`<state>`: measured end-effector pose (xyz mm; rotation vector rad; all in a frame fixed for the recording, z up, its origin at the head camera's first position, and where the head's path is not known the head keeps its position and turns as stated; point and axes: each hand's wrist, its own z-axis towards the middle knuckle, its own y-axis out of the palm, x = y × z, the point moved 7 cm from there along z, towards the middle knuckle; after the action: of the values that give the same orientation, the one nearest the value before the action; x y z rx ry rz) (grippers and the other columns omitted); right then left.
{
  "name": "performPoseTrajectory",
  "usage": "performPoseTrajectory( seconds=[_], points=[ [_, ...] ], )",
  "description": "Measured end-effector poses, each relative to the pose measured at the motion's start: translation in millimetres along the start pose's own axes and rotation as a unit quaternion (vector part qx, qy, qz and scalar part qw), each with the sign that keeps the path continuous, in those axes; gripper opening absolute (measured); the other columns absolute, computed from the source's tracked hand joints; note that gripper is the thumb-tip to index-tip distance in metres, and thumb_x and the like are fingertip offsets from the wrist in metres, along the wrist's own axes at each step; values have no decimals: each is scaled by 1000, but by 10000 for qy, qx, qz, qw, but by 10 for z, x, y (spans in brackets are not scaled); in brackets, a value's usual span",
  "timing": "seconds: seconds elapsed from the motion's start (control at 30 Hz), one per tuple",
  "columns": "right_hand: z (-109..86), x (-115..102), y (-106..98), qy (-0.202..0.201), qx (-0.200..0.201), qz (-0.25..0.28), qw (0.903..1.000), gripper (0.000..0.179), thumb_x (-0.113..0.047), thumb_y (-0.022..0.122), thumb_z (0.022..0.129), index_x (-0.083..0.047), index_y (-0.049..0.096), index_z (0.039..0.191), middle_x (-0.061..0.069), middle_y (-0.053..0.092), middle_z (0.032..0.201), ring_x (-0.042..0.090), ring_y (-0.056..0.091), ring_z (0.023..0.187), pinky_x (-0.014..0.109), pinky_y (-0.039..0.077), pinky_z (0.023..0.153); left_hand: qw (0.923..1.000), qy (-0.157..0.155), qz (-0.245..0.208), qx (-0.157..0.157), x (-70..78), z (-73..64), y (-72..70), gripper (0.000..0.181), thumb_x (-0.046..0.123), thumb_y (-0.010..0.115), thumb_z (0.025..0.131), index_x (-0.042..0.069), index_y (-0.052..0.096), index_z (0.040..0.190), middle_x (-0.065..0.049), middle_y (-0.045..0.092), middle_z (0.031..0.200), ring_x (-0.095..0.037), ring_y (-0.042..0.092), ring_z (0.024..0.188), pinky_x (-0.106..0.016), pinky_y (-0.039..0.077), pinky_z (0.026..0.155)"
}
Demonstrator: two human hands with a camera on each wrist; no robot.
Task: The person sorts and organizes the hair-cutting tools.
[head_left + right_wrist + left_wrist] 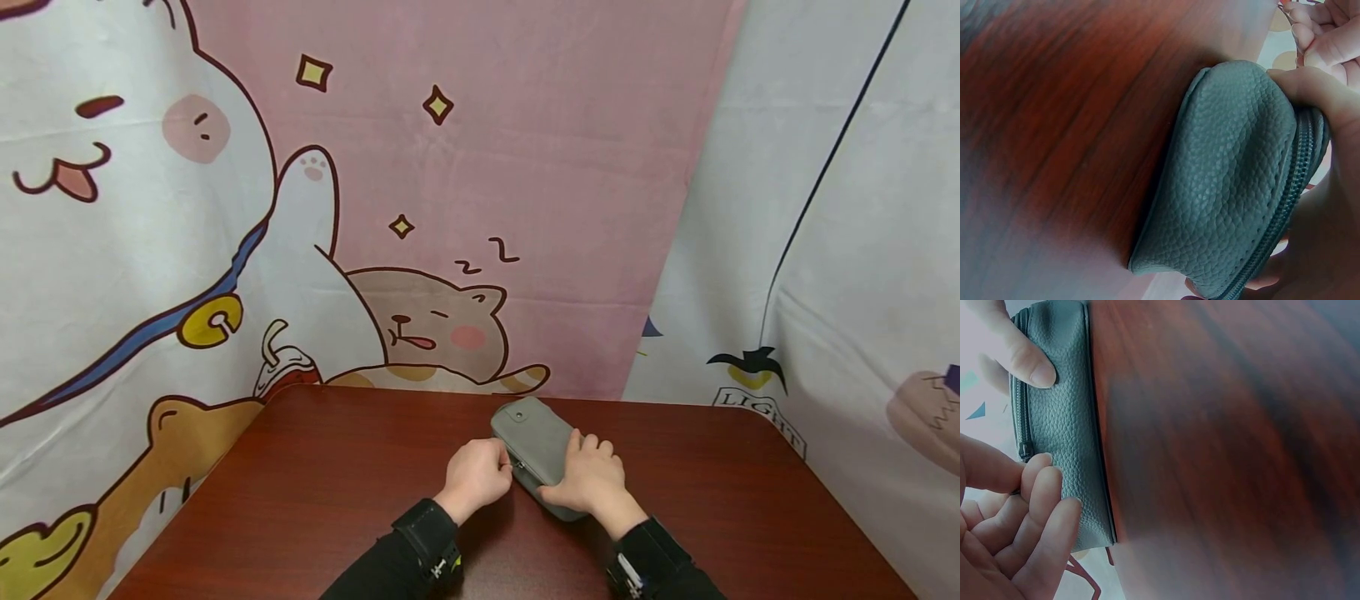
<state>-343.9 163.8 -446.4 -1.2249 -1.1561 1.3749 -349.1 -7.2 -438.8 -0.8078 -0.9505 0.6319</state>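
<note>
A grey-green zip pouch (531, 435) of pebbled, leather-like material lies flat on the table, slanting away from me. My left hand (477, 477) is at its left side, thumb and index finger pinching the pull tab just below the zip's slider (1025, 450); the fingertips mostly hide the tab. Above the slider the zip (1021, 409) looks closed in the left wrist view. My right hand (592, 477) grips the near end of the pouch, its thumb (1035, 369) against the zipped side and its fingers spread across the top toward the right edge.
The dark red-brown wooden table (315, 500) extends to both sides of the pouch. Behind its far edge hangs a cloth (555, 167) printed with cartoon animals. Black wrist straps (426, 527) sit on both forearms.
</note>
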Motion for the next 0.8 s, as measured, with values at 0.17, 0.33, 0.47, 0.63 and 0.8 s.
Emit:
performPoseTrajectory(
  seconds=[0.17,0.33,0.47,0.63,0.8],
  points=[
    [3,1,4,12,-12,2,10000,119,-66,78,64,14,38,142,32,48,119,47,47,102,57,46,79,9999,-32,138,-30,-39,25,0,29,12,69,83,22,52,62,12,44,55,-6,41,47,-24,33,42],
    [4,4,7,46,-30,-16,10000,118,-66,77,65,13,38,143,32,48,121,47,47,104,56,46,80,9997,-130,181,-69,-89,59,-22,29,14,70,85,22,53,63,12,45,55,-6,42,48,-25,34,43],
    [3,6,5,54,-46,-28,10000,118,-66,77,66,13,38,143,33,47,122,47,47,104,56,46,81,9997,-156,138,-88,-109,76,-37,29,14,69,85,22,52,63,11,45,55,-7,42,47,-25,33,43],
    [-9,-2,-11,0,-31,-17,10000,118,-66,78,65,14,38,142,33,48,120,47,48,103,56,46,79,9997,-141,180,30,-126,80,-71,30,11,69,84,22,51,62,11,45,55,-7,41,47,-25,32,43],
    [-20,-13,-31,-42,11,21,10000,118,-65,79,65,15,38,141,33,48,119,46,48,102,56,46,78,9994,-217,226,139,-185,106,-103,28,10,69,83,21,52,63,11,46,57,-7,42,48,-25,33,43]
  ],
)
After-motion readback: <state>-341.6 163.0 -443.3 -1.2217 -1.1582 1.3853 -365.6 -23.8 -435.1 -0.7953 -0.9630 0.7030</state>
